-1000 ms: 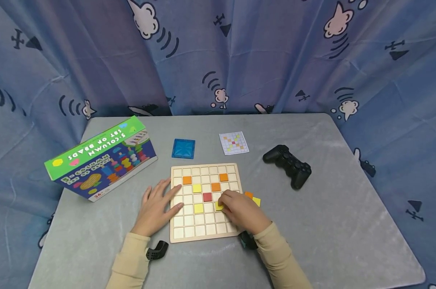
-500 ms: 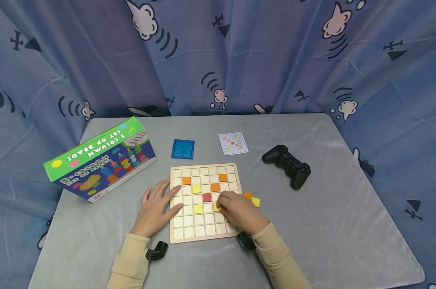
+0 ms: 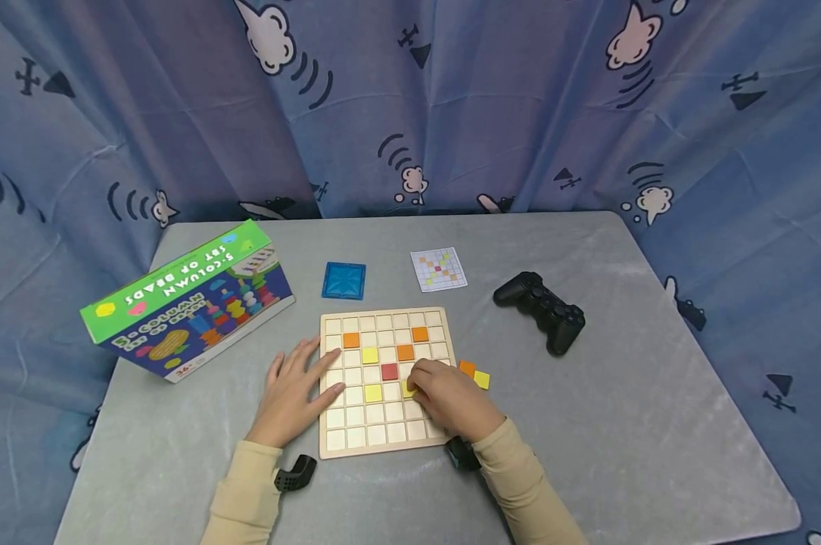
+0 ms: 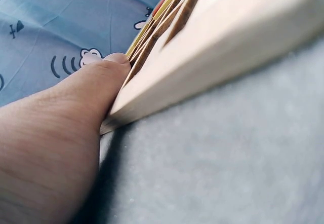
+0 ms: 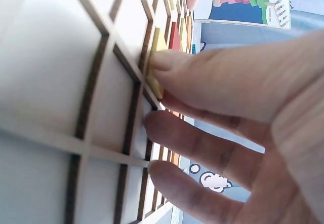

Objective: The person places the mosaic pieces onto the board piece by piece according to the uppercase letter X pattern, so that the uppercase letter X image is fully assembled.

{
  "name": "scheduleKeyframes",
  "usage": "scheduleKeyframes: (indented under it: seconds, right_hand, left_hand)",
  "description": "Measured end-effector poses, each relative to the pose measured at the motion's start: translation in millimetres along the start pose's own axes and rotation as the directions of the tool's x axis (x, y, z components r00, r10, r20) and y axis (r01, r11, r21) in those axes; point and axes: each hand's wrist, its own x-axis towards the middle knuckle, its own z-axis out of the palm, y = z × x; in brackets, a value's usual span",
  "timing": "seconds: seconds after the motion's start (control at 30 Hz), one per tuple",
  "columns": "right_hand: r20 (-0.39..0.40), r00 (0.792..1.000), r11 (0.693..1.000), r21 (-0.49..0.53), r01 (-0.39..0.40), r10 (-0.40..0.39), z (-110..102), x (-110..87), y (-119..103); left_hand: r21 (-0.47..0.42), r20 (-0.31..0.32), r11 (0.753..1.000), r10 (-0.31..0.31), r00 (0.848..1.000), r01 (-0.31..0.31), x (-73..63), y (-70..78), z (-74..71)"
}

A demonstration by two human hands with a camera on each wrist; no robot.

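A wooden grid board [image 3: 324,453] lies on the grey table, several coloured tiles in its cells. My left hand [image 3: 289,401] rests with spread fingers on the board's left edge; its thumb [image 4: 104,77] lies over the rim in the left wrist view. My right hand [image 3: 454,397] holds a yellow tile [image 5: 156,87] at a cell right of and below the red tile [image 3: 390,372]. The thumb presses on that tile; the index fingertip is mostly hidden behind it. Other tiles on the board are orange [image 3: 351,341] and yellow [image 3: 372,393].
A loose orange tile [image 3: 468,368] and yellow tile [image 3: 481,380] lie by the board's right edge. Behind the board are a blue square tray [image 3: 344,281] and a pattern card [image 3: 439,269]. A black game controller [image 3: 541,312] lies right, a toy box [image 3: 192,303] left.
My right hand has shifted slightly left with the yellow tile, then stayed nearly still over the same cell. The left hand has not moved.
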Motion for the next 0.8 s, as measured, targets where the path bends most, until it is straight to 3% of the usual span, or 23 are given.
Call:
scheduleKeyframes:
  seconds: [0.3,0.47,0.63,0.8]
  right_hand:
    - [0.009,1.0,1.0,-0.01,-0.003,0.003,-2.3,-2.6,0.2]
    - [-0.05,0.998,0.999,-0.015,-0.034,0.033,-10.7,-11.5,11.4]
    - [-0.051,0.984,0.985,0.019,-0.169,0.17,-25.2,-27.8,28.8]
    - [0.01,0.95,0.95,0.024,-0.313,0.312,-31.5,-47.2,43.2]
  left_hand:
    - [0.002,0.002,1.0,0.0,1.0,0.0,-0.8,0.0,-1.3]
    - [0.007,0.004,1.0,-0.002,1.0,0.002,-1.3,-0.5,-1.0]
    - [0.012,-0.017,1.0,0.012,1.0,-0.012,-0.9,-1.9,1.2]
    - [0.012,-0.018,1.0,0.015,1.0,-0.015,-0.3,-1.6,1.5]
